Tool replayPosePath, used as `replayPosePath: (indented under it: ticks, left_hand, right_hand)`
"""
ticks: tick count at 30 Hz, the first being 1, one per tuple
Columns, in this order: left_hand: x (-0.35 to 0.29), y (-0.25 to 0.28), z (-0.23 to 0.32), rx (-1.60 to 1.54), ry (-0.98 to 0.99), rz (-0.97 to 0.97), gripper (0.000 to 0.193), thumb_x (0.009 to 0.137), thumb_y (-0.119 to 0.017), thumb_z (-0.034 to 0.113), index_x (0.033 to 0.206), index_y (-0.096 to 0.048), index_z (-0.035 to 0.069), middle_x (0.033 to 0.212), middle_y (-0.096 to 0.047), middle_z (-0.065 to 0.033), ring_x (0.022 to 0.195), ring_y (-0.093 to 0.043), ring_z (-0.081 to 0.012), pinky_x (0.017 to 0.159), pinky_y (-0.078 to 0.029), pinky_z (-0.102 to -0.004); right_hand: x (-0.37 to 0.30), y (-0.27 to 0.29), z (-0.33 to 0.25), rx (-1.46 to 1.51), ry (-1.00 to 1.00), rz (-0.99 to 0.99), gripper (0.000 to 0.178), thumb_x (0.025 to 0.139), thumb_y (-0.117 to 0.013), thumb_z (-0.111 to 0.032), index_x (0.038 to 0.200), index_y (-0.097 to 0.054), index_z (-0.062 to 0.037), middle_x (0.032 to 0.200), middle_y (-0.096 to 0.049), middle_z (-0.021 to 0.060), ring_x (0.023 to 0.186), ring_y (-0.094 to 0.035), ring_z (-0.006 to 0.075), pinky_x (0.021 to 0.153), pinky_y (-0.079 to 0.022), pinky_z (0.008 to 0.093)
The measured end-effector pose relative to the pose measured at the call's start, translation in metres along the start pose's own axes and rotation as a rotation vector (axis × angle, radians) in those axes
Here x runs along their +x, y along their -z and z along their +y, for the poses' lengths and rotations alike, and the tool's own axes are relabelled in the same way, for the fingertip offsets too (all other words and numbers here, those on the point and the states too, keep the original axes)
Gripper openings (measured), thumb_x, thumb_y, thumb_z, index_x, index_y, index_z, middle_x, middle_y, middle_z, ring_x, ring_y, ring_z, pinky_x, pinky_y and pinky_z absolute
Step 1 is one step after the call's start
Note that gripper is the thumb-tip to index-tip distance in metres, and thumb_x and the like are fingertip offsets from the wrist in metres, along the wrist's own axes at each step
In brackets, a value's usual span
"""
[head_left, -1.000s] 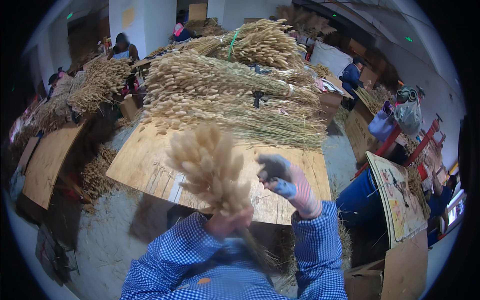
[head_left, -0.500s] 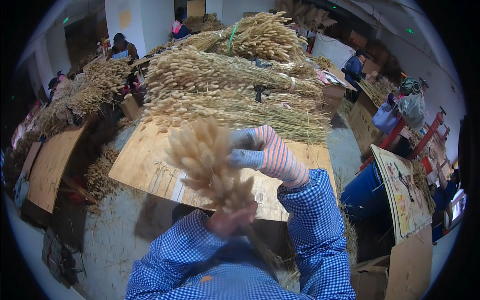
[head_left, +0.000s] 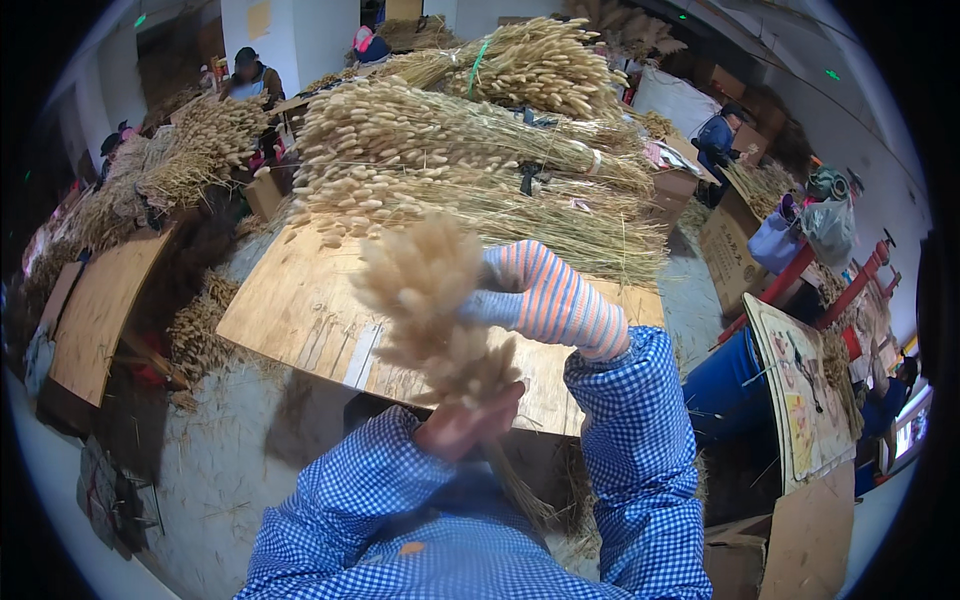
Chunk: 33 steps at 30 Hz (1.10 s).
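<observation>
My left hand (head_left: 462, 425) is bare and grips the stems of a small bunch of fluffy beige dried grass heads (head_left: 428, 300), held upright in front of me. My right hand (head_left: 535, 295), in a striped knit glove, reaches into the side of the bunch's heads from the right, its fingers against them. Both blue checked sleeves come up from the lower edge. Beyond the bunch lies a plywood table (head_left: 300, 320) with a big heap of dried grass bundles (head_left: 460, 150) on its far half.
A second plywood table (head_left: 100, 310) stands at left with more grass piles (head_left: 170, 160). Other people work at the back (head_left: 250, 75) and at right (head_left: 718, 140). Cardboard boxes (head_left: 735, 255) and a red rack (head_left: 800, 275) stand to the right; straw litters the floor.
My right hand has come in from the right of the bunch, turned over, and now presses against the grass heads. The left hand keeps its hold on the stems.
</observation>
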<state>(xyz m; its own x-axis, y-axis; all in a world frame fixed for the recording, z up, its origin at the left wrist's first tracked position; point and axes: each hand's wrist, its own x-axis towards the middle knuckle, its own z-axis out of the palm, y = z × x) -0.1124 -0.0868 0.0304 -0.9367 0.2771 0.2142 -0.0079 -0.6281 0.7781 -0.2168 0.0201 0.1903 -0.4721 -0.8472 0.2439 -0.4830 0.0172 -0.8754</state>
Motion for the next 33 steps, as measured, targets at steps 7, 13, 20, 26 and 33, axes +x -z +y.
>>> replayPosePath:
  ticks: [7, 13, 20, 26, 33]
  left_hand:
    - [0.009, 0.019, -0.003, -0.122, -0.162, -0.133, 0.042, 0.089, -0.064, 0.031, 0.122, -0.051, 0.009, 0.088, -0.052, 0.0033, 0.062, -0.039, -0.0025, 0.051, -0.033, -0.0168]
    - [0.002, 0.014, 0.003, 0.044, 0.053, 0.276, 0.012, 0.095, -0.056, 0.022, 0.100, -0.057, 0.011, 0.071, -0.044, 0.0072, 0.059, -0.037, -0.0027, 0.049, -0.029, -0.0177]
    - [0.012, 0.010, -0.025, 0.478, -0.486, 0.359, 0.019, 0.097, -0.054, 0.023, 0.109, -0.059, 0.009, 0.082, -0.053, 0.0032, 0.068, -0.048, -0.0062, 0.058, -0.039, -0.0201]
    - [0.010, 0.006, -0.025, 0.198, -0.345, 0.322, 0.021, 0.097, -0.054, 0.024, 0.110, -0.058, 0.009, 0.083, -0.054, 0.0018, 0.070, -0.050, -0.0075, 0.060, -0.041, -0.0215]
    - [0.013, 0.004, -0.021, 0.182, -0.302, 0.269, 0.020, 0.097, -0.053, 0.026, 0.108, -0.058, 0.009, 0.081, -0.053, 0.0018, 0.069, -0.049, -0.0075, 0.059, -0.040, -0.0216]
  right_hand:
    - [-0.006, -0.003, 0.015, 0.050, 0.048, 0.223, 0.025, 0.087, -0.066, -0.012, 0.109, -0.066, -0.0006, 0.093, -0.070, 0.0096, 0.081, -0.061, 0.0107, 0.074, -0.051, 0.0286]
    - [-0.044, -0.027, -0.001, -0.340, 0.203, 0.622, 0.015, 0.085, -0.065, -0.006, 0.100, -0.067, -0.0005, 0.082, -0.067, 0.0090, 0.070, -0.062, 0.0121, 0.061, -0.049, 0.0249]
    - [-0.058, -0.067, -0.009, -0.381, 0.076, 0.328, 0.022, 0.082, -0.066, -0.009, 0.103, -0.068, -0.0050, 0.086, -0.070, 0.0150, 0.076, -0.070, 0.0276, 0.065, -0.055, 0.0317]
    - [-0.048, -0.077, 0.006, -0.576, 0.113, 0.544, 0.020, 0.082, -0.065, -0.011, 0.101, -0.067, -0.0053, 0.083, -0.069, 0.0134, 0.072, -0.068, 0.0311, 0.062, -0.054, 0.0354]
    - [-0.046, -0.080, 0.006, -0.789, 0.198, 0.578, 0.020, 0.081, -0.066, -0.017, 0.099, -0.065, -0.0075, 0.079, -0.067, 0.0113, 0.069, -0.066, 0.0302, 0.059, -0.052, 0.0366]
